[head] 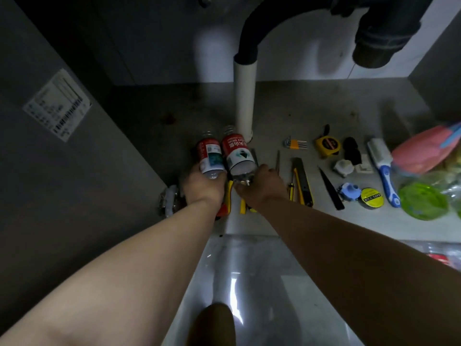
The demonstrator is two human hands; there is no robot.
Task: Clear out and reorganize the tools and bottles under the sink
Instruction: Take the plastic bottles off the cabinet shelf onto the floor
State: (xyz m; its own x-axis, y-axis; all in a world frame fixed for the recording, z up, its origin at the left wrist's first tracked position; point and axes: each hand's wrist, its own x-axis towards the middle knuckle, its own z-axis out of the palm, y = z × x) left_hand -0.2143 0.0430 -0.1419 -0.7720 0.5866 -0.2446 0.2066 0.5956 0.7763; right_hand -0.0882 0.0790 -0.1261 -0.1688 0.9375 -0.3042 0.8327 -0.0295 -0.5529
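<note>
- Cabinet floor under the sink: white drain pipe rises mid-floor, tools laid out to its right.
- Left bottle and right bottle: side by side just left of the pipe, necks pointing away. They look near empty, so likely light, thin-walled, easily dented.
- Left hand wraps the left bottle's base and right hand the right bottle's base. A mid-body hold is probably steadier.
</note>
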